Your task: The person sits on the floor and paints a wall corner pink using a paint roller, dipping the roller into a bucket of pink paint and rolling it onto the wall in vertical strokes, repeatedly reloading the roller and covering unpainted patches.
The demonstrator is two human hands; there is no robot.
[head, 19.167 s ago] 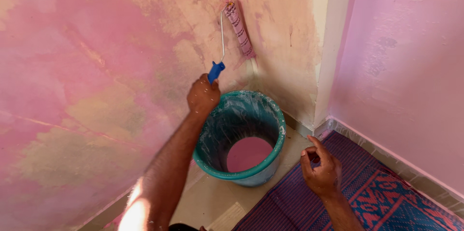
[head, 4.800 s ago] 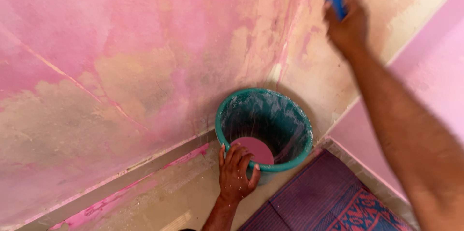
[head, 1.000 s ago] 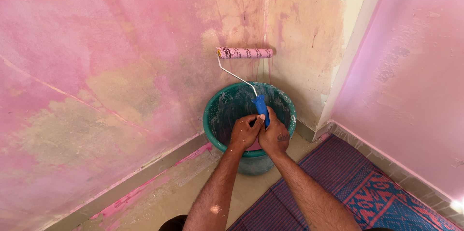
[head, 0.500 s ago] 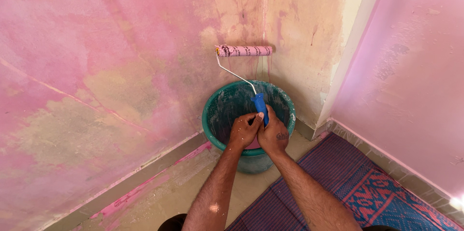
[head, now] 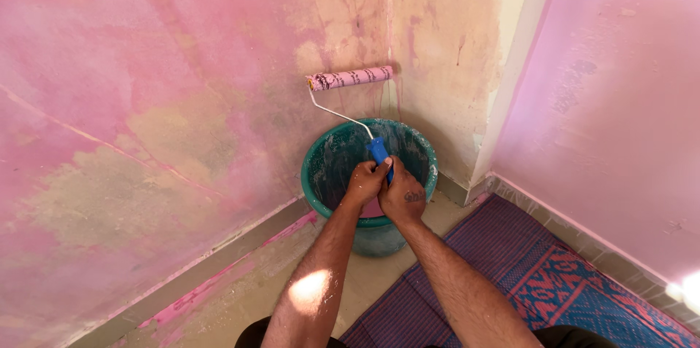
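Both hands grip the blue handle (head: pixel 378 151) of a paint roller above a green bucket (head: pixel 321 180). My left hand (head: pixel 364 182) wraps the handle from the left, my right hand (head: pixel 405 195) from the right. The roller's pink sleeve (head: pixel 350 77) lies flat against the wall near the corner, just above the bucket. A bent metal rod (head: pixel 337 115) joins sleeve and handle. Pink paint shows at the bottom of the bucket, mostly hidden by my hands.
The patchy pink and tan wall (head: pixel 146 115) meets a second tan wall (head: pixel 445 49) at the corner behind the bucket. A pink wall (head: pixel 620 100) stands at the right. A purple and blue patterned mat (head: pixel 539 282) covers the floor by my knees.
The roller has slid a little up the wall over the last second. Both hands stay closed on the handle, and the bucket has not moved.
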